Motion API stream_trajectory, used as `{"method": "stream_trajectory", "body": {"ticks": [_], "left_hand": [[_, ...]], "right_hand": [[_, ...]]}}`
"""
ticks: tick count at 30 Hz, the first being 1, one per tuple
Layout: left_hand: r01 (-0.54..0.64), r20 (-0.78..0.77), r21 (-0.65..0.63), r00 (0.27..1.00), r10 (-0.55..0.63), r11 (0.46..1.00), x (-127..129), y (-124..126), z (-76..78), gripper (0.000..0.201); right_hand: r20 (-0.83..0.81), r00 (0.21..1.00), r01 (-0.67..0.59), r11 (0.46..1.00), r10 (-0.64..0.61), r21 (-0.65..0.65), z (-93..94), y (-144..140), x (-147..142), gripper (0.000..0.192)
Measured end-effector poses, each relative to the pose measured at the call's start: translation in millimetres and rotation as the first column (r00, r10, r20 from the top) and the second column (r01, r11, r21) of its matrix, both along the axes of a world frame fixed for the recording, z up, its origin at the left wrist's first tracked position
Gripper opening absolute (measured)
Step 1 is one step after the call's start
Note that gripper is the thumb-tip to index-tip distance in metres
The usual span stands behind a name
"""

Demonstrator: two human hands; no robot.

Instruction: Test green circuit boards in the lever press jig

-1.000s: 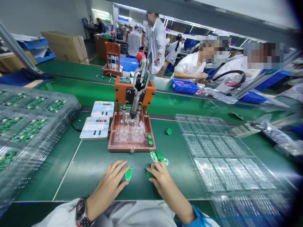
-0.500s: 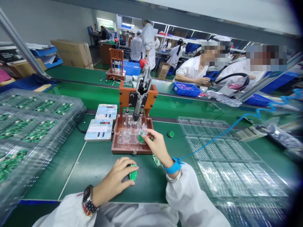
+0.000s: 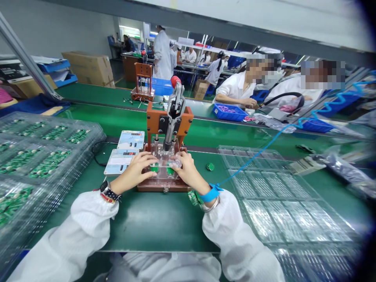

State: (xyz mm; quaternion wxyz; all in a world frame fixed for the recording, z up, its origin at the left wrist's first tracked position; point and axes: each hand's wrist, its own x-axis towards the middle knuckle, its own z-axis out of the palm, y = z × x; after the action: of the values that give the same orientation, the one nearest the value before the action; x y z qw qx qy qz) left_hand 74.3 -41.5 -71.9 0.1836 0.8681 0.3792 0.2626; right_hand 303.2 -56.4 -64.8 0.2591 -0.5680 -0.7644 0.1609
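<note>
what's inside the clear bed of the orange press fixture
Two small green boards sit in the fixture bed, one under each hand: left hand, right hand. The fingers cover much of them, so their exact seating is hidden.

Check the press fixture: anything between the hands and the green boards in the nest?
Nothing visible. Left hand and right hand already rest on the clear nest plate, fingers at the green boards. The press head sits raised behind them.

Bare green worktop (image 3: 152,223) betw. the sleeves and in front of the test fixture (image 3: 164,172): free passage. Left blocked by stacked PCB trays (image 3: 38,156); right by empty clear trays (image 3: 279,196). Fixture's lever (image 3: 173,109) w/ red knob stands over the nest, limits approach from above. Two meters (image 3: 125,152) crowd fixture's left; loose boards (image 3: 194,197) lie by right wrist.
</note>
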Motion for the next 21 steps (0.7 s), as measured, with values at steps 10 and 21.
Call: {"method": "stream_trajectory", "body": {"ticks": [10,21], "left_hand": [[0.015,-0.106,0.046,0.994,-0.01,0.999,3.0,-14.3,1.8,0.038],[-0.081,-0.054,0.029,0.995,0.082,0.996,7.6,-19.3,1.3,0.053]], "right_hand": [[0.082,0.985,-0.153,0.988,0.154,-0.019,7.9,-6.7,2.4,0.038],[0.121,0.989,-0.085,0.996,0.088,-0.03,3.4,-25.4,-1.2,0.035]]}}
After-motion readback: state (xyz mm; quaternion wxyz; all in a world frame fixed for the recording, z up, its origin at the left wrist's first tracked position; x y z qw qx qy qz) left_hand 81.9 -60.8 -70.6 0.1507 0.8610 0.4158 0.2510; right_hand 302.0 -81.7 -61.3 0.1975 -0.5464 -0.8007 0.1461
